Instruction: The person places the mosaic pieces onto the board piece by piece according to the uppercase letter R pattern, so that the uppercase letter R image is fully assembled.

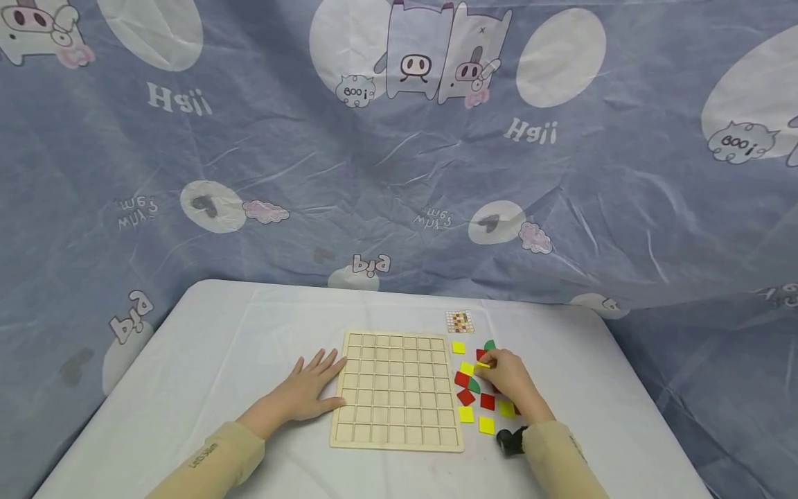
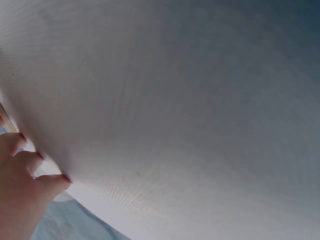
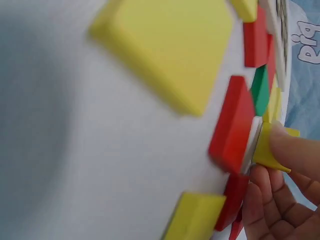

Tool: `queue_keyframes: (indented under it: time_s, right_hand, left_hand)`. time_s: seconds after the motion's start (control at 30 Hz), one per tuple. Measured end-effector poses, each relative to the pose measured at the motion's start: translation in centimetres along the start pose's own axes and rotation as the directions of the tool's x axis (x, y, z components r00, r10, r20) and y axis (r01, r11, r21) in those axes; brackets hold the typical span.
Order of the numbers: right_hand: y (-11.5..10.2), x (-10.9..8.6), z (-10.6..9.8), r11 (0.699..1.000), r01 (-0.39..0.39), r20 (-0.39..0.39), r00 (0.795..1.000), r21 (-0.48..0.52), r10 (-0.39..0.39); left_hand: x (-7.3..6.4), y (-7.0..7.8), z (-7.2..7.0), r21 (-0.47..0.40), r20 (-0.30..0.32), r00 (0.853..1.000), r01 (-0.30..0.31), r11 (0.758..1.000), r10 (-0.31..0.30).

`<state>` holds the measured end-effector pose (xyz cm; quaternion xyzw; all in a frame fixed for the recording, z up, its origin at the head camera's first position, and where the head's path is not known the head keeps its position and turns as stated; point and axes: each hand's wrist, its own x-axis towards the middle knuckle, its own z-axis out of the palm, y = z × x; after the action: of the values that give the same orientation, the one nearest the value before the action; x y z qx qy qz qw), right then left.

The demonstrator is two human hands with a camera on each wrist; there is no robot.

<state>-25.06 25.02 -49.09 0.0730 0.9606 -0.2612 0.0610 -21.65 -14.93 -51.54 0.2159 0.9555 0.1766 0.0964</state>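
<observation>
A light wooden grid board point(image 1: 397, 390) of square cells lies on the white table. Against its left edge rests my left hand point(image 1: 305, 389), fingers spread, fingertips and thumb touching the frame. To the right of the board, my right hand point(image 1: 510, 378) pinches a yellow square tile point(image 3: 265, 146) between thumb and fingers, just above the scattered pieces. Around it lie red tiles point(image 1: 488, 401), more yellow tiles point(image 1: 486, 425) and green curved-edge pieces point(image 1: 474, 385). In the left wrist view, the left hand point(image 2: 27, 180) shows only at the lower left, its fingertips on the surface.
Behind the pieces lies a small pattern card point(image 1: 460, 321) with coloured squares. A black object point(image 1: 510, 442) sits at the right wrist, partly hidden by the sleeve. The white table point(image 1: 249, 333) reaches back to a printed blue-grey curtain point(image 1: 374, 166).
</observation>
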Motion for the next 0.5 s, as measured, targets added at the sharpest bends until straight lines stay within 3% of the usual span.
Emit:
queue_keyframes:
  time_s: [0.1,0.2,0.33,0.5]
  right_hand:
    - [-0.3,0.1,0.0,0.999,0.026,-0.037,0.999,0.042,-0.024]
    - [-1.7,0.1,0.2,0.988,0.044,-0.066,0.997,0.147,-0.034]
    - [-4.6,0.1,1.4,0.943,0.095,-0.072,0.994,0.319,-0.076]
    - [-8.6,0.1,4.0,0.893,0.180,-0.028,0.982,0.413,-0.185]
  left_hand:
    - [0.1,-0.1,0.1,0.004,-0.001,1.000,-0.002,1.000,0.002]
    - [0.2,-0.2,0.1,0.008,-0.003,1.000,-0.005,1.000,0.005]
    - [0.2,-0.2,0.1,0.014,-0.004,1.000,-0.008,1.000,0.009]
    - [0.0,0.2,0.1,-0.017,-0.003,1.000,-0.008,1.000,0.008]
